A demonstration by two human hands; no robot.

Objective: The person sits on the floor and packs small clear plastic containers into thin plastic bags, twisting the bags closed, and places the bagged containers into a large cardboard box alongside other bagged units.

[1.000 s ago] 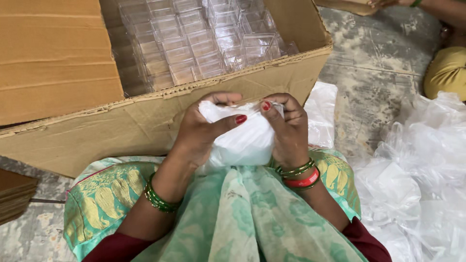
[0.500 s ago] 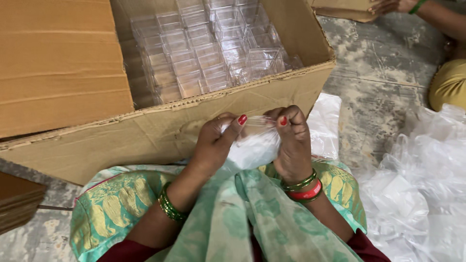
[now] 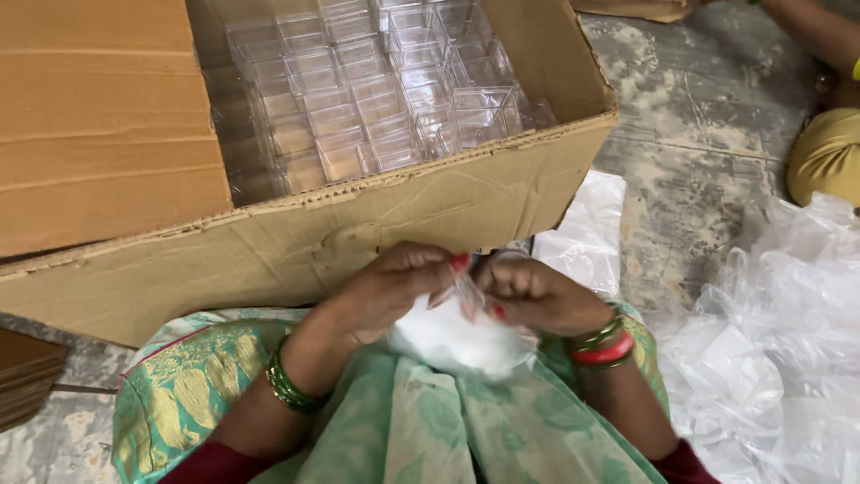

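A clear plastic bag (image 3: pixel 452 339) with white contents rests in my lap on green patterned cloth. My left hand (image 3: pixel 394 289) pinches the bag's top from the left, and my right hand (image 3: pixel 533 294) pinches it from the right, fingertips almost meeting. Green bangles circle my left wrist; red and green ones circle my right. Just beyond my hands stands a large cardboard box (image 3: pixel 296 237) packed with several small clear plastic boxes (image 3: pixel 376 99).
A heap of crumpled clear plastic bags (image 3: pixel 779 341) lies on the stone floor to the right. Another person's arm and yellow clothing (image 3: pixel 829 152) show at the top right. Stacked cardboard (image 3: pixel 22 381) sits at the left edge.
Both hands have dropped lower toward my lap with the bag. The fingers have drawn together on the bag's top. The view has shifted so the box fills more of the frame.
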